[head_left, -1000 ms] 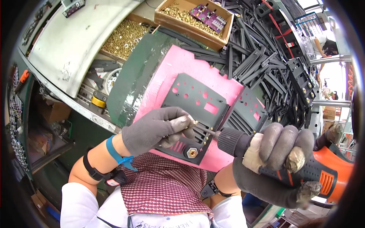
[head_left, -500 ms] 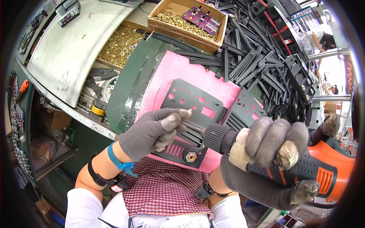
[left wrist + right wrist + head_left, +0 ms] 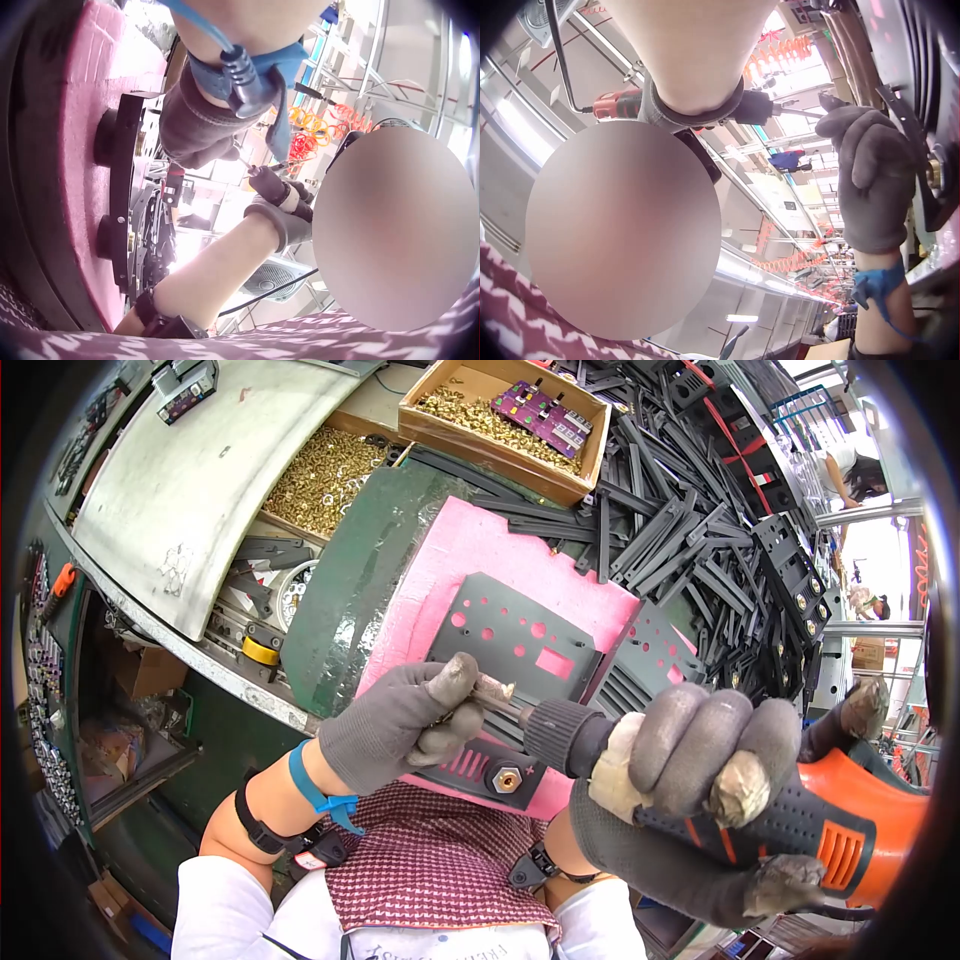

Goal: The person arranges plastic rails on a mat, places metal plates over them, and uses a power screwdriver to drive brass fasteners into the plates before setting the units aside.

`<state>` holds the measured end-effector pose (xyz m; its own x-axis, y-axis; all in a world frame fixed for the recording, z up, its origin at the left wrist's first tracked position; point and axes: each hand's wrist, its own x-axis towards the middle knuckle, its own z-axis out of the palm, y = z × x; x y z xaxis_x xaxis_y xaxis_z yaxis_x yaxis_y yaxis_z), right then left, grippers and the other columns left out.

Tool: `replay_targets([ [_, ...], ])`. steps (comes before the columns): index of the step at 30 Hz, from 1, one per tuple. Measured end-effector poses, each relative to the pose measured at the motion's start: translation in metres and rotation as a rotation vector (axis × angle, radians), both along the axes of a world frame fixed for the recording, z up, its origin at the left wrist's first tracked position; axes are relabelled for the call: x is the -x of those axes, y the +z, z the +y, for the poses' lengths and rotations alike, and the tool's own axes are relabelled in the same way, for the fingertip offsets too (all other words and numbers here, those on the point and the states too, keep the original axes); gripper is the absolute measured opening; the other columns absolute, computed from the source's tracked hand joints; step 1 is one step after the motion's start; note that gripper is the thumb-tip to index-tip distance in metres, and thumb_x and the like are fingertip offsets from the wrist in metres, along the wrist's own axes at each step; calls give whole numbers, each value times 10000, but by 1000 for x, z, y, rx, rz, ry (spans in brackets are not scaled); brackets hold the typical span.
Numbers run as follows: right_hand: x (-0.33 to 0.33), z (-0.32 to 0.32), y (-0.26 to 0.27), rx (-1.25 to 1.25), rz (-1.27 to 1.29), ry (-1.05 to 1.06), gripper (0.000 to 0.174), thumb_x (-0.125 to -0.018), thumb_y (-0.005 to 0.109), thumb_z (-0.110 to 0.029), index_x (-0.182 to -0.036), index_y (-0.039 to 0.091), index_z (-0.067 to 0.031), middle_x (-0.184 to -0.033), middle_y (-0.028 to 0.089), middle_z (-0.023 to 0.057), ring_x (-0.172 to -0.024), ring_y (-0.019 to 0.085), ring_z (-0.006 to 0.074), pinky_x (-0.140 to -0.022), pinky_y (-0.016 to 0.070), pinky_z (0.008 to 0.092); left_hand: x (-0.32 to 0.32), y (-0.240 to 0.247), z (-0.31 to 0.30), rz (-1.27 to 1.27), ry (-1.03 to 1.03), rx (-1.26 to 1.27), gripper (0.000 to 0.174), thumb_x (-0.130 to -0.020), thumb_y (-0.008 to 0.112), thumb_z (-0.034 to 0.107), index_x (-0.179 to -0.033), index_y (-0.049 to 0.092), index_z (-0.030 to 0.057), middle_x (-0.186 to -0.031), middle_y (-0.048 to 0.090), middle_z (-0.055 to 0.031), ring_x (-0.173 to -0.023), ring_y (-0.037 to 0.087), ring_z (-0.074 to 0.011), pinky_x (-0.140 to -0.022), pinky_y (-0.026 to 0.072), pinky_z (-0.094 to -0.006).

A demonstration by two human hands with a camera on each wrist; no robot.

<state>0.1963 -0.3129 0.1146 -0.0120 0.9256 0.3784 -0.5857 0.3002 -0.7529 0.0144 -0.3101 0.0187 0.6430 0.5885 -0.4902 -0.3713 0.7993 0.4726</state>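
My gloved right hand [image 3: 700,755] grips an orange and black electric drill [image 3: 850,850], its chuck [image 3: 565,737] aimed left. From the chuck a thin driver bit [image 3: 490,703] runs to my gloved left hand [image 3: 405,720], whose curled fingers close round its tip. Some brass colour shows at those fingertips; I cannot tell what small part is pinched there. In the right wrist view the left hand [image 3: 874,172] again meets the end of the bit [image 3: 799,112]. Below both hands lies a dark perforated metal panel [image 3: 480,622], with a brass fitting [image 3: 506,779] near its front edge.
Pink foam [image 3: 480,535] lies under the panel, beside a second dark panel [image 3: 650,645]. Behind stand a box [image 3: 440,420] of brass screws and a heap of brass parts [image 3: 320,475]. Black strips [image 3: 650,525] pile up at the right. A yellow tape measure [image 3: 262,647] is left.
The drill has shifted left, bringing its chuck closer to my left hand. My left fingers have changed position around the bit's tip, with the thumb now higher. The panel stays on the foam.
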Motion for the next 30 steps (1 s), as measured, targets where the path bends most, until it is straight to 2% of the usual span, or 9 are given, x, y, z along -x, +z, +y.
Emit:
replay_targets([
  [8,2,0,-9,-54,39,34,178,-870,664,-167,-815,527,-66,-575,569,155,-469,497,268,-489,435,377,50,23,-16,370,-12,-120,502,-1038,396,432,-1078,639,-6,-589,377,49,-487,303,-51,-444,230,-217],
  [11,-5,0,-19,-85,16,57,189,-868,657,-196,-833,524,-67,-581,558,142,-477,481,253,-489,420,361,58,4,-29,803,220,-295,308,-910,602,245,-1105,642,11,-700,425,55,-618,416,-61,-578,387,-237],
  [14,-8,6,-31,-130,-19,101,275,-840,674,-292,-857,515,-69,-589,521,105,-489,443,207,-481,388,319,37,-5,-39,988,66,-477,371,-863,632,127,-1212,575,11,-715,445,40,-662,450,-69,-621,412,-251],
  [20,-24,15,-45,-221,-108,168,479,-783,708,-485,-904,496,-73,-604,447,29,-513,366,117,-465,323,236,9,-11,-16,787,-136,-441,589,-849,608,54,-1409,430,18,-713,428,12,-654,453,-66,-602,408,-261],
  [21,-29,11,-37,-124,-117,144,276,-872,700,-240,-919,525,-31,-621,569,164,-580,544,274,-566,499,404,1,-15,-14,715,-93,-439,573,-860,589,41,-1406,422,1,-738,445,8,-663,462,-65,-607,413,-255],
  [22,-28,10,-38,-120,-126,144,276,-872,700,-240,-919,525,-31,-621,569,164,-580,544,274,-566,499,404,-6,-19,-13,644,-51,-437,558,-871,570,28,-1404,413,-16,-762,462,3,-672,472,-65,-612,418,-248],
  [24,-20,12,-42,-110,-159,28,488,-766,702,-508,-898,504,-81,-606,438,24,-520,347,113,-487,325,256,-15,-23,-12,645,-53,-464,519,-885,549,12,-1385,419,-41,-820,501,-11,-691,492,-68,-628,432,-242],
  [26,-26,15,-51,-134,-148,117,496,-759,703,-509,-907,508,-78,-600,439,25,-518,351,112,-473,303,254,-19,-24,-13,628,9,-428,482,-885,551,14,-1350,445,-49,-806,524,-33,-717,527,-81,-654,452,-256],
  [30,-11,15,-73,-119,-157,-120,494,-794,657,-497,-914,507,-42,-582,438,36,-483,351,114,-452,281,257,-18,-16,-12,767,-68,-479,420,-888,547,12,-1296,482,-67,-791,555,-72,-731,561,-103,-659,470,-277],
])
